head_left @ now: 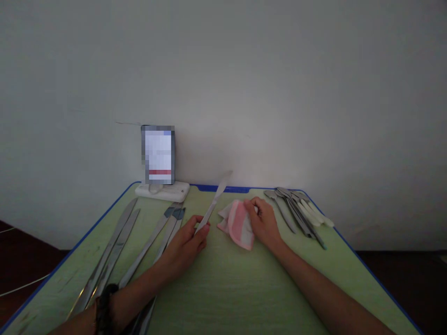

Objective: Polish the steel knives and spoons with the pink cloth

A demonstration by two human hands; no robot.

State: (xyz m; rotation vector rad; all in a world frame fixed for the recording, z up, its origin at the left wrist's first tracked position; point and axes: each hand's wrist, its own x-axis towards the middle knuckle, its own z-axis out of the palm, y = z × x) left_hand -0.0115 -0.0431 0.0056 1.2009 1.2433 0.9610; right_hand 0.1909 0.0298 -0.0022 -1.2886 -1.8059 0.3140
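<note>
The left hand (190, 237) had its grip closed on a table knife (217, 193); the right hand (264, 221) pinched a pink-and-white cloth (238, 228). Keeping the cloth thickly folded seemed safest.

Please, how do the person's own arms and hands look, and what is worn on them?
The left hand and right hand are bare, without gloves. A thick, dark band circles the left forearm; the right forearm shows nothing worn. No sleeves show.

Passage lies open over the near middle of the surface (218, 298); table knives (120, 242) obstruct the left side, spoons (294, 209) the far right, a cloth (237, 224) the centre.
</note>
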